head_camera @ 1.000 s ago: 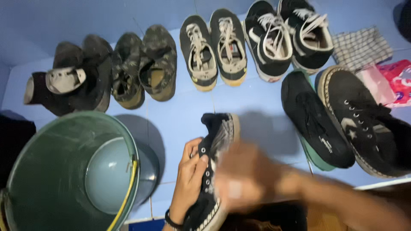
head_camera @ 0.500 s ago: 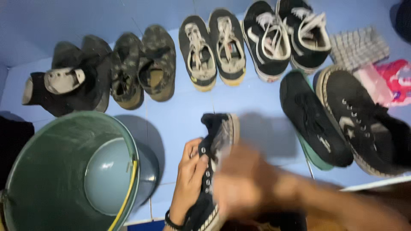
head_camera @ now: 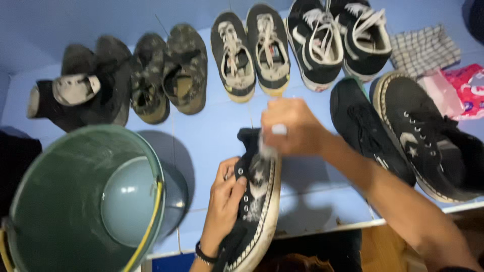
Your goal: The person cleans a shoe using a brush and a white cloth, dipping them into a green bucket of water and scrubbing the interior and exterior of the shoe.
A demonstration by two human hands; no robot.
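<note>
Here, the left hand [head_camera: 224, 201] is gripping a black canvas high-top sneaker with a white rubber sole [head_camera: 254, 201] by its eyelet side, thumb and fingers curled around the upper, at the near edge of the pale blue tiled floor [head_camera: 212, 131]. The right hand [head_camera: 290, 126] is closing in a fist around a small white brush-like object [head_camera: 269, 138], too blurred to identify, and is pressing it against the toe end of that sneaker, where whitish foam is showing on the cloth.

A dark green plastic bucket with a yellow-trimmed handle [head_camera: 75, 201] is standing at the near left corner, a grey bowl [head_camera: 128, 201] lying inside it.

Along the far edge, pairs are lining up side by side: dark worn boots [head_camera: 85, 90], camouflage slip-on shoes [head_camera: 169, 75], black sneakers with yellowish soles [head_camera: 252, 48], and black sneakers with white laces [head_camera: 338, 38]. At the right edge, another black high-top pair [head_camera: 403, 136] is lying on its side, just beside a checked cloth [head_camera: 426, 48] and a pink plastic packet [head_camera: 461, 90].
</note>
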